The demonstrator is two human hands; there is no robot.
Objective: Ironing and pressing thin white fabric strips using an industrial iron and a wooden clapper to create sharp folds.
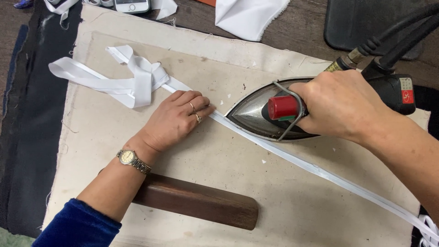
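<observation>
Stained canvas pad [192, 68] is covering the bench. Her right hand [340, 107] is gripping the iron [256, 112]; the left hand [176, 119] is pinning the strip [292, 158] flat. Folded tape trails rightward, while loose ribbon [132, 77] is waiting unpressed.

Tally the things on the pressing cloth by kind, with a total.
Steam iron: 1
White fabric strip: 1
Wooden block: 1
Hands: 2, the left hand on the strip and the right hand on the iron
Total: 5
</observation>
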